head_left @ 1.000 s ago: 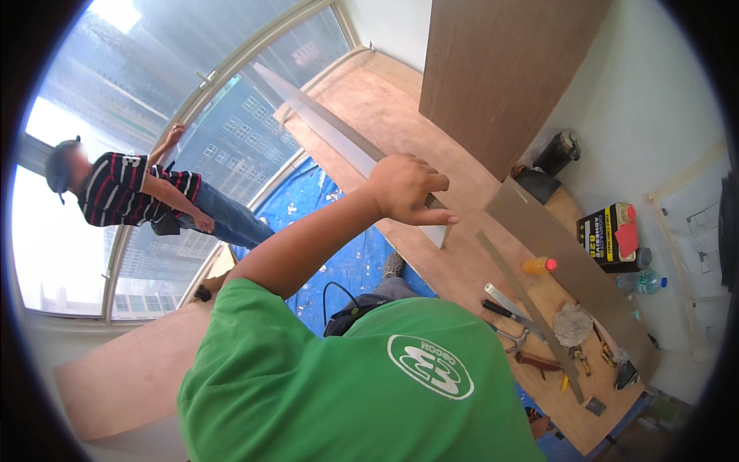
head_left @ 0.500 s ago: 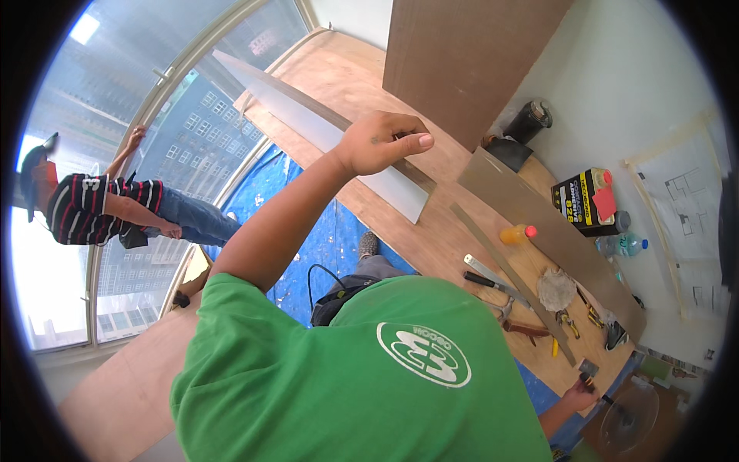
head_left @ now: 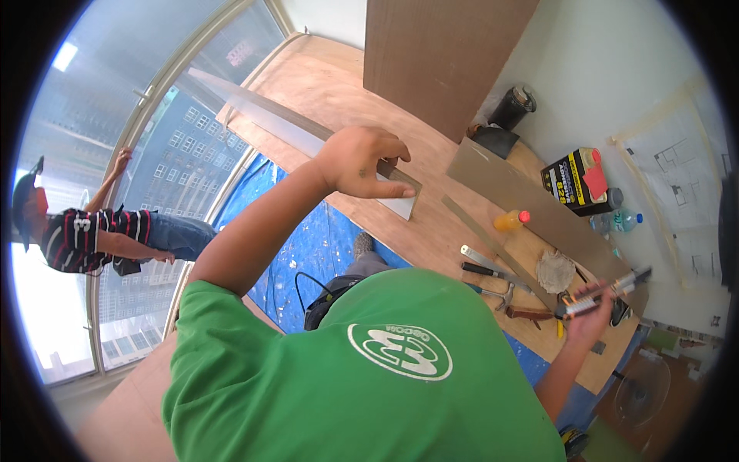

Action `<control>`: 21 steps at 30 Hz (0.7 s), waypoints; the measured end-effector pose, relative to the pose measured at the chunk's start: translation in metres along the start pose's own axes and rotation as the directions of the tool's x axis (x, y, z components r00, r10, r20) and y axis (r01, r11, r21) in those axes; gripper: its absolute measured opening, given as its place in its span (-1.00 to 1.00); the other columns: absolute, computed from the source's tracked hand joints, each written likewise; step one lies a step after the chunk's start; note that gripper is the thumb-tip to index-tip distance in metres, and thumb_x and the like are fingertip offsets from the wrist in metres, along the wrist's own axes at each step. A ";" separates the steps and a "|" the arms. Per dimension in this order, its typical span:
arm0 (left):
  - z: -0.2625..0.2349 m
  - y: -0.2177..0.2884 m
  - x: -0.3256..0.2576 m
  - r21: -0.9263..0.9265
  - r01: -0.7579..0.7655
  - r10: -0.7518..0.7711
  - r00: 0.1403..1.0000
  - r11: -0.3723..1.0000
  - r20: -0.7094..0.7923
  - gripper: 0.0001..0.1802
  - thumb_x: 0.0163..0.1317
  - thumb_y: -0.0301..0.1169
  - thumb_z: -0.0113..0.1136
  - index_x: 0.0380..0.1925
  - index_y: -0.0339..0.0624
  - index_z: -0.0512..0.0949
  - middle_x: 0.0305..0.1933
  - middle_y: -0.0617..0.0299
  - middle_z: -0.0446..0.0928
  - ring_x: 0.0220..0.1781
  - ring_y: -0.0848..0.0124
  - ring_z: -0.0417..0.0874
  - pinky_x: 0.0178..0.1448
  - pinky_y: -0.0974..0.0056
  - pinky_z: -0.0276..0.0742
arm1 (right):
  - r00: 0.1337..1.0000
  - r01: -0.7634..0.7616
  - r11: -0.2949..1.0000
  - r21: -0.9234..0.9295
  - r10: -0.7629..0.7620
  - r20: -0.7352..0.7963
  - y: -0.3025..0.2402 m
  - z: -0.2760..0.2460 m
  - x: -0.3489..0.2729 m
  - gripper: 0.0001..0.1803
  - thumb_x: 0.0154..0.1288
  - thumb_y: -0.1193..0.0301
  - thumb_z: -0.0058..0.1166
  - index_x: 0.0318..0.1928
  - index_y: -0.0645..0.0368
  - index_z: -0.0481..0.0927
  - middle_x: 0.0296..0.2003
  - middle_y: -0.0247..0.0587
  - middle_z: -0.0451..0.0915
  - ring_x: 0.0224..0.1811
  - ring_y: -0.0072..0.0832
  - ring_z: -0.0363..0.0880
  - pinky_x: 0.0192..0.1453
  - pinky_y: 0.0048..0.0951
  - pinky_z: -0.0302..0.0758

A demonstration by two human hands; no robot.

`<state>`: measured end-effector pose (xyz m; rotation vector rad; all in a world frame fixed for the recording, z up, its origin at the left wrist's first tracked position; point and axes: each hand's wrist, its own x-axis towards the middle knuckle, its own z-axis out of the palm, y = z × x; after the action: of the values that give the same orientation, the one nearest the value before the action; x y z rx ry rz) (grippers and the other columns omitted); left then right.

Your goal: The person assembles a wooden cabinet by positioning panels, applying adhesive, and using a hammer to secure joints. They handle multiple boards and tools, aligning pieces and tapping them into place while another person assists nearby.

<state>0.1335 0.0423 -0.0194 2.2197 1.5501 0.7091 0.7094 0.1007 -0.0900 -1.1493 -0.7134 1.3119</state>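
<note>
We have a long pale panel [head_left: 308,138] up on edge over the wooden floor [head_left: 339,85], its near end under our left hand [head_left: 362,162], fingers curled over its top edge. It looks stiff but whippy; a mid-length hold seems steadier. Our right hand [head_left: 589,312] is closed around a caulking tube [head_left: 608,292] beside scattered hand tools [head_left: 493,277].

Panel [head_left: 308,138] underside is covered where the left hand [head_left: 362,162] grips it. Tube [head_left: 608,292] end is hidden inside the right hand [head_left: 589,316]. Floor tools [head_left: 500,281] are too small to be identified.
</note>
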 end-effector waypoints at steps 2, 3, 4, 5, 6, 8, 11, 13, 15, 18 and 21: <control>-0.002 -0.003 0.000 0.052 -0.088 0.084 0.994 0.995 0.063 -0.49 0.06 0.06 0.49 -0.26 -0.16 0.71 -0.37 0.16 0.66 -0.23 0.10 0.70 -0.20 0.06 0.61 | 0.997 -0.068 0.992 -0.105 0.072 0.036 0.028 0.038 -0.009 -0.60 0.60 0.16 0.00 0.21 0.18 0.50 -0.20 -0.17 0.62 -0.23 -0.32 0.64 -0.10 -0.23 0.63; -0.003 -0.005 0.001 0.052 -0.092 0.087 0.991 0.994 0.098 -0.51 0.04 0.03 0.49 -0.27 -0.16 0.69 -0.37 0.16 0.64 -0.23 0.08 0.69 -0.18 0.05 0.61 | 0.995 -0.088 0.978 -0.190 0.096 0.036 0.041 0.056 -0.014 -0.59 0.61 0.16 0.00 0.23 0.18 0.50 -0.22 -0.19 0.62 -0.25 -0.34 0.65 -0.15 -0.28 0.63; -0.004 -0.006 0.001 0.050 -0.105 0.097 0.987 0.993 0.131 -0.53 0.02 0.00 0.48 -0.28 -0.15 0.68 -0.37 0.15 0.63 -0.22 0.07 0.68 -0.16 0.03 0.60 | 0.990 -0.083 0.960 -0.266 0.111 0.089 0.055 0.074 -0.018 -0.59 0.61 0.17 0.00 0.24 0.18 0.50 -0.24 -0.21 0.62 -0.28 -0.36 0.66 -0.20 -0.33 0.64; -0.005 -0.008 0.002 0.050 -0.110 0.101 0.981 0.993 0.163 -0.55 0.00 -0.03 0.48 -0.29 -0.15 0.66 -0.37 0.15 0.62 -0.22 0.06 0.67 -0.14 0.02 0.60 | 0.976 -0.152 0.933 -0.327 0.195 0.102 0.068 0.091 -0.022 -0.57 0.62 0.15 -0.02 0.25 0.19 0.51 -0.25 -0.22 0.62 -0.30 -0.39 0.65 -0.21 -0.35 0.64; -0.006 -0.009 0.002 0.055 -0.125 0.113 0.975 0.991 0.190 -0.58 0.00 -0.07 0.47 -0.30 -0.15 0.65 -0.36 0.15 0.62 -0.21 0.06 0.67 -0.11 0.01 0.60 | 0.954 -0.206 0.898 -0.390 0.273 0.124 0.080 0.106 -0.024 -0.55 0.63 0.14 -0.05 0.26 0.20 0.51 -0.27 -0.24 0.62 -0.33 -0.41 0.65 -0.21 -0.38 0.64; -0.007 -0.012 0.003 0.077 -0.134 0.112 0.964 0.988 0.241 -0.63 -0.01 -0.13 0.44 -0.32 -0.14 0.62 -0.35 0.15 0.61 -0.20 0.05 0.67 -0.06 0.00 0.59 | 0.899 -0.272 0.852 -0.447 0.390 0.197 0.099 0.133 -0.028 -0.55 0.65 0.13 -0.08 0.26 0.19 0.52 -0.27 -0.26 0.62 -0.32 -0.45 0.64 -0.20 -0.38 0.63; -0.015 -0.022 0.005 0.072 -0.160 0.127 0.933 0.984 0.335 -0.68 -0.01 -0.23 0.38 -0.28 -0.12 0.60 -0.32 0.14 0.60 -0.16 0.07 0.67 0.00 0.00 0.59 | 0.808 -0.369 0.746 -0.555 0.552 0.205 0.130 0.171 -0.027 -0.58 0.65 0.10 -0.08 0.17 0.16 0.57 -0.32 -0.30 0.59 -0.33 -0.52 0.60 -0.20 -0.44 0.59; -0.025 -0.036 0.009 0.091 -0.213 0.154 0.889 0.973 0.432 -0.66 -0.02 -0.25 0.38 -0.23 -0.13 0.58 -0.29 0.14 0.61 -0.15 0.06 0.67 -0.01 -0.01 0.57 | 0.755 -0.359 0.667 -0.653 0.619 0.217 0.148 0.194 -0.022 -0.59 0.65 0.07 -0.09 0.09 0.15 0.60 -0.34 -0.33 0.57 -0.33 -0.55 0.57 -0.20 -0.47 0.55; -0.034 -0.052 0.015 0.039 -0.288 0.231 0.834 0.957 0.501 -0.65 -0.02 -0.27 0.36 -0.22 -0.13 0.56 -0.27 0.13 0.61 -0.15 0.06 0.67 -0.02 -0.02 0.57 | 0.703 -0.278 0.594 -0.755 0.661 0.263 0.168 0.217 -0.017 -0.57 0.65 0.05 -0.11 0.03 0.15 0.60 -0.33 -0.34 0.57 -0.33 -0.56 0.54 -0.19 -0.49 0.53; -0.039 -0.073 0.024 -0.123 -0.385 0.382 0.721 0.915 0.578 -0.60 0.03 -0.25 0.28 -0.12 -0.18 0.54 -0.26 0.10 0.62 -0.13 0.06 0.68 0.00 0.00 0.60 | 0.638 -0.065 0.438 -0.897 0.709 0.300 0.194 0.249 -0.004 -0.56 0.65 0.05 -0.13 -0.05 0.18 0.59 -0.34 -0.30 0.56 -0.33 -0.53 0.52 -0.18 -0.45 0.51; -0.032 -0.083 0.028 -0.314 -0.269 0.413 0.571 0.911 0.710 -0.46 0.08 -0.26 0.26 0.07 -0.27 0.52 -0.16 0.04 0.65 -0.06 0.04 0.70 0.05 -0.01 0.63 | 0.587 0.073 0.291 -0.954 0.761 0.277 0.218 0.281 0.007 -0.53 0.65 0.03 -0.13 -0.06 0.22 0.59 -0.31 -0.17 0.60 -0.27 -0.35 0.59 -0.10 -0.29 0.54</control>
<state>0.0587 0.0969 -0.0323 2.2404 0.5999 -0.0739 0.3750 0.1477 -0.2011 -1.7768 -2.1196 1.9030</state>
